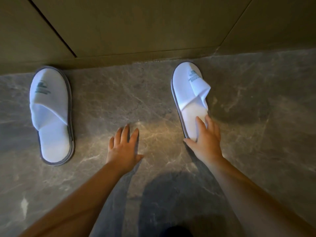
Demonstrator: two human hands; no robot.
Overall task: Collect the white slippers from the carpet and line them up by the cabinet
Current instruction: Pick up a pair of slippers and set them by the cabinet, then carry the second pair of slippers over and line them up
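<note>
Against the base of the cabinet (136,31), a run of smooth olive-brown panels split by dark seams, the left slipper (51,115) lies at the far left with its toe touching the plinth. It is white terry cloth with a grey edge round the sole, an open heel and a greenish printed logo on the toe band, too blurred to read. To its right, farther from the cabinet, the left hand (124,147) hovers or rests flat over the floor (256,134), fingers straight and spread, holding nothing; the floor is polished grey-brown marble with pale veins. Further right, the right slipper (189,100) also points its toe at the cabinet base. Its band is creased and folded up along the right side, and its logo is equally unreadable. The right hand (207,141) lies on its heel end, fingers on the insole and thumb against the grey sole edge.
</note>
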